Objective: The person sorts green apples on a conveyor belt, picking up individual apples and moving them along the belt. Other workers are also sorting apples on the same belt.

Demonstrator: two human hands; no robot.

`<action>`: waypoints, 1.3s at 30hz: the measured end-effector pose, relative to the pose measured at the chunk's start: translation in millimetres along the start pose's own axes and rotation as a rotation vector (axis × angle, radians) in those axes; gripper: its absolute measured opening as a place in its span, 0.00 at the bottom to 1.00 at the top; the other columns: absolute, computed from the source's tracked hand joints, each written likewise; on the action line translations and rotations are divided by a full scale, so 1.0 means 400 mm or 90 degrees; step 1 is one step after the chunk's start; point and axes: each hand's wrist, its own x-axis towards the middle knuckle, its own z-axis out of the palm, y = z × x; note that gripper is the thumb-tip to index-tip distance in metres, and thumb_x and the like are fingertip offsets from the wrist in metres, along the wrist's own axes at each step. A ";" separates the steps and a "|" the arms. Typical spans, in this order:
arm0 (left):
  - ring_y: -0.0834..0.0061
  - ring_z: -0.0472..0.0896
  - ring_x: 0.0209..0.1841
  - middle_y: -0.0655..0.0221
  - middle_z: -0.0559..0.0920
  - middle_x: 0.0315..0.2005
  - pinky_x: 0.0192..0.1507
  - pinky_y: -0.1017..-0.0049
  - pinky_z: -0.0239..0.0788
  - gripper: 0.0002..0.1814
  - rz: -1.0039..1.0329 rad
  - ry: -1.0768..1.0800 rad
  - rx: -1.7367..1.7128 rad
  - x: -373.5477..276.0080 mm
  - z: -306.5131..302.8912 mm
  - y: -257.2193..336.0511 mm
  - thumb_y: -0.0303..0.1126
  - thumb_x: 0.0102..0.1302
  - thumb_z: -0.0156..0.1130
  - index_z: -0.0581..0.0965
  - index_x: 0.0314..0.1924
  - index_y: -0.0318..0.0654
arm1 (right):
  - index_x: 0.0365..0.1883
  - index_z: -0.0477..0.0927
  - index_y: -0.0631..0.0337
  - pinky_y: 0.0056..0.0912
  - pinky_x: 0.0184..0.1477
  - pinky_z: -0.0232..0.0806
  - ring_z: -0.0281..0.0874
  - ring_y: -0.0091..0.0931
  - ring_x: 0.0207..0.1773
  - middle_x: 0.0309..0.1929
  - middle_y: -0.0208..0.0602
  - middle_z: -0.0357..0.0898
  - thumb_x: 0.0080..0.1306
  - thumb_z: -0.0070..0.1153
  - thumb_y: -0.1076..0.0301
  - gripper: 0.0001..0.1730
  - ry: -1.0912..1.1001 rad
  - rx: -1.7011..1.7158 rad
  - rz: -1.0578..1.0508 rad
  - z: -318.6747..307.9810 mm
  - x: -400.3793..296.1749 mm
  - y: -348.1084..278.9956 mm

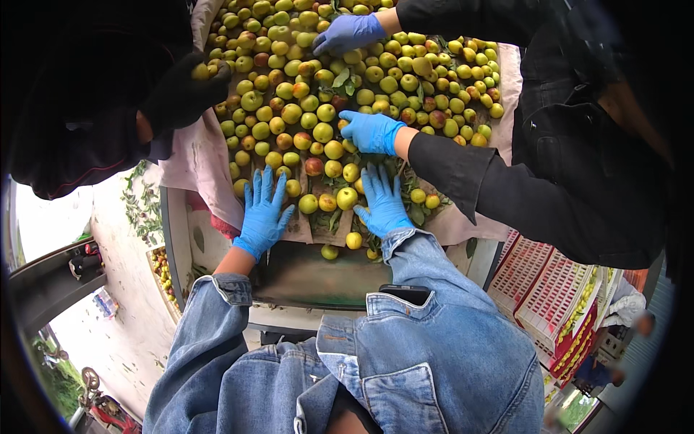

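Note:
Green and reddish jujube-like fruits (322,132) cover a sorting table lined with pale cloth (203,163). My left hand (263,214), in a blue glove, lies palm down with fingers spread at the cloth's near left edge, beside some fruits. Gloved in blue too, my right hand (384,202) rests spread over leaves and fruits to the right; its fingertips touch or nearly touch fruits. Neither hand grips anything that I can see. Between them are a yellow-green fruit (346,198) and a red-blushed one (314,166). A few fruits lie at a dark green chute (325,274) below.
A co-worker's blue-gloved hand (371,132) and violet-gloved hand (349,35) reach in from the right. Another person's dark-gloved hand (190,89) holds fruits at the left. Stacked plastic crates (547,287) stand at the lower right; a fruit-filled crate (164,279) sits on the floor at left.

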 end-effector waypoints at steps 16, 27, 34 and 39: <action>0.48 0.39 0.72 0.46 0.41 0.70 0.70 0.51 0.29 0.42 -0.171 0.179 0.042 0.285 -0.034 -0.200 0.51 0.67 0.48 0.45 0.70 0.34 | 0.72 0.45 0.58 0.67 0.68 0.22 0.31 0.43 0.76 0.74 0.50 0.38 0.59 0.51 0.46 0.49 -0.027 -0.013 0.010 0.125 -0.042 -0.008; 0.55 0.38 0.73 0.52 0.42 0.71 0.70 0.54 0.29 0.42 -0.083 0.169 0.101 0.423 -0.146 -0.247 0.55 0.68 0.43 0.43 0.71 0.35 | 0.71 0.48 0.60 0.69 0.68 0.23 0.38 0.45 0.75 0.73 0.50 0.42 0.58 0.52 0.45 0.49 -0.020 0.000 0.015 0.127 -0.034 -0.007; 0.55 0.39 0.73 0.52 0.44 0.71 0.70 0.52 0.28 0.41 0.015 0.040 0.046 0.451 -0.023 -0.099 0.55 0.68 0.43 0.47 0.70 0.35 | 0.69 0.53 0.59 0.67 0.68 0.28 0.42 0.46 0.74 0.72 0.51 0.46 0.60 0.51 0.49 0.43 0.031 0.034 -0.068 0.058 -0.011 -0.020; 0.52 0.43 0.72 0.52 0.49 0.70 0.71 0.54 0.32 0.39 0.151 -0.003 0.075 0.343 -0.009 0.048 0.51 0.66 0.49 0.53 0.69 0.34 | 0.68 0.59 0.54 0.60 0.69 0.36 0.43 0.47 0.73 0.71 0.51 0.47 0.60 0.52 0.54 0.38 0.211 0.052 -0.120 -0.086 0.142 0.029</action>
